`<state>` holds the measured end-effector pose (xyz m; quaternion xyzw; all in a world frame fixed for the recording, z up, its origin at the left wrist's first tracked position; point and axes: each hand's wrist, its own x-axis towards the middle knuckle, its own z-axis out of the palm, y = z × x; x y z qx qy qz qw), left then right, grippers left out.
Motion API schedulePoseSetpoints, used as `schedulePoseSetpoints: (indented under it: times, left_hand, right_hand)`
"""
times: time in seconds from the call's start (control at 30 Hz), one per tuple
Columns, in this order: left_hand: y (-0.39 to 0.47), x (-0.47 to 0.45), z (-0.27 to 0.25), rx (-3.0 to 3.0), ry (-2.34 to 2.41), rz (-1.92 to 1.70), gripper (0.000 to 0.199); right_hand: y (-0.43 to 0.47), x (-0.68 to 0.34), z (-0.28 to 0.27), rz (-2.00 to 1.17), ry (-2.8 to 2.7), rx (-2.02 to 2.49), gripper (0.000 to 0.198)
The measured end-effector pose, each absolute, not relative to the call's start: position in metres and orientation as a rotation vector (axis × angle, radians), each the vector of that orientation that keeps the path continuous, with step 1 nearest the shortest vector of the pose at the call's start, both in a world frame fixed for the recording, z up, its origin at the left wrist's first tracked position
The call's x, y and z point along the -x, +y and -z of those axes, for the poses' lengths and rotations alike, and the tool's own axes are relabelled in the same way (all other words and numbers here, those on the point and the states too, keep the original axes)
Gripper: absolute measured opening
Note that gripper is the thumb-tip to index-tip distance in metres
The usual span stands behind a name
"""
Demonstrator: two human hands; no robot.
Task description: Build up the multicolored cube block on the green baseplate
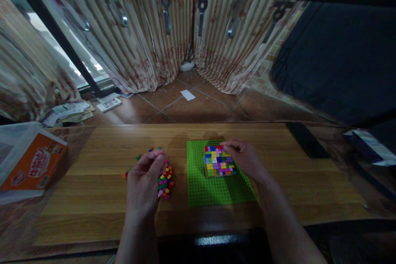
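Note:
A block built of many small coloured toy bricks [219, 161] stands on a green studded baseplate [198, 194]. My right hand [244, 156] reaches to its top far-right corner, with thumb and fingertips pinched together there. Whatever lies between those fingertips is too small to make out. On the left, my left hand [144, 181] hovers with thumb and forefinger closed in a pinch. A hint of pink shows at its fingertips, but the piece cannot be made out. Beside and partly behind this hand lies a loose pile of small coloured bricks [165, 181].
The wooden table [93, 181] carries a dark phone-like slab [307, 140] at its far right. An orange-printed box [34, 165] in clear plastic stands at the left edge. Beyond the table are papers [69, 112] on the tiled floor and striped curtains [148, 41].

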<state>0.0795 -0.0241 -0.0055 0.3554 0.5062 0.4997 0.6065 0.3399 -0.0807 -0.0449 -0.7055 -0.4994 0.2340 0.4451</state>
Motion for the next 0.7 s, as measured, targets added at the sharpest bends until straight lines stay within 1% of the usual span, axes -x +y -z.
schedulePoseSetpoints:
  times: [0.33, 0.53, 0.7]
  left_hand:
    - [-0.026, -0.081, 0.003, -0.823, 1.196, -1.102, 0.036]
    - [-0.025, -0.08, 0.003, -0.796, 1.161, -1.134, 0.035]
    - [-0.022, -0.073, 0.005, -0.794, 1.159, -1.209, 0.03]
  right_hand:
    - [-0.081, -0.34, 0.046, -0.563, -1.285, 1.778, 0.024]
    - [-0.086, -0.341, 0.046, -0.675, -1.174, 1.734, 0.028]
    - [-0.088, -0.341, 0.035, -0.567, -1.008, 1.685, 0.033]
